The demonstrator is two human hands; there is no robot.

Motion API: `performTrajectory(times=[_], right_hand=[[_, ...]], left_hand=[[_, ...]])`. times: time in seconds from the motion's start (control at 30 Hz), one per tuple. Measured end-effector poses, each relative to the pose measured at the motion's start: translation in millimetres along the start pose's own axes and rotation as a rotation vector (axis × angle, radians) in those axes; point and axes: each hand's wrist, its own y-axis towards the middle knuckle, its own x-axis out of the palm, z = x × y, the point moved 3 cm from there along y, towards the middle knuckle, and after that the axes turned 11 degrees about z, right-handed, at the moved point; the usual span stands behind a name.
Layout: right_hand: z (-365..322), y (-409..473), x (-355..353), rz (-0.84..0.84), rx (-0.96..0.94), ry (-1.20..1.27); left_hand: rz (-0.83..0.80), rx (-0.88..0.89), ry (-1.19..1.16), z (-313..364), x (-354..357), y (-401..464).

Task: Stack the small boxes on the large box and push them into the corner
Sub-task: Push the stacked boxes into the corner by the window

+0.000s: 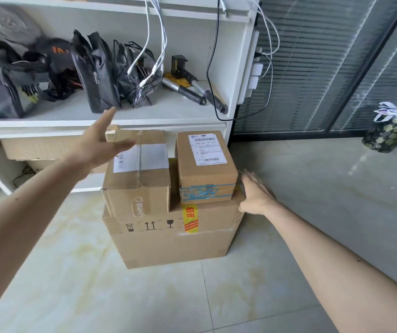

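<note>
A large cardboard box (175, 239) stands on the tiled floor in front of the white shelf unit. Two small cardboard boxes sit side by side on top of it: the left small box (139, 179) with a white label and clear tape, and the right small box (205, 169) with a shipping label and blue tape. My left hand (101, 145) hovers open, fingers spread, over the far left corner of the left small box. My right hand (255, 195) is open, its palm against the upper right edge of the large box beside the right small box.
The white shelf unit (110, 118) holds black bags, cables and tools; more cardboard boxes (38, 147) lie under its lower shelf. A glass partition with blinds (325, 68) meets the shelf at the corner. A floral bin (387, 133) stands on the floor at right.
</note>
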Motion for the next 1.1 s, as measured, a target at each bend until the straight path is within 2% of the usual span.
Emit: performTrajectory(times=[0.13, 0.23, 0.33, 0.43, 0.53, 0.67, 0.87, 1.0, 1.1], right_hand=[[-3, -2, 24, -0.048, -0.042, -0.102], [-1, 0, 38, -0.043, -0.079, -0.137], [3, 1, 48, -0.009, -0.136, -0.163], [1, 2, 55, 0.027, -0.185, -0.150], [-1, 1, 62, 0.034, -0.215, -0.169], [1, 1, 63, 0.033, -0.203, -0.109], [4, -1, 62, 0.066, -0.239, -0.149], [17, -9, 58, 0.075, -0.206, -0.150], [36, -18, 51, 0.086, -0.174, -0.198]], left_hand=[[-0.009, -0.149, -0.088, -66, -29, 4], [-0.151, -0.233, -0.130, -111, -36, -11], [-0.407, -0.192, 0.147, -143, -26, -36], [-0.506, 0.042, 0.514, -165, 0, -54], [-0.484, 0.149, 0.569, -178, 25, -62], [-0.424, 0.171, 0.511, -183, 40, -61], [-0.348, 0.194, 0.412, -187, 49, -60], [-0.358, 0.261, 0.471, -180, 62, -56], [-0.358, 0.387, 0.557, -164, 81, -54]])
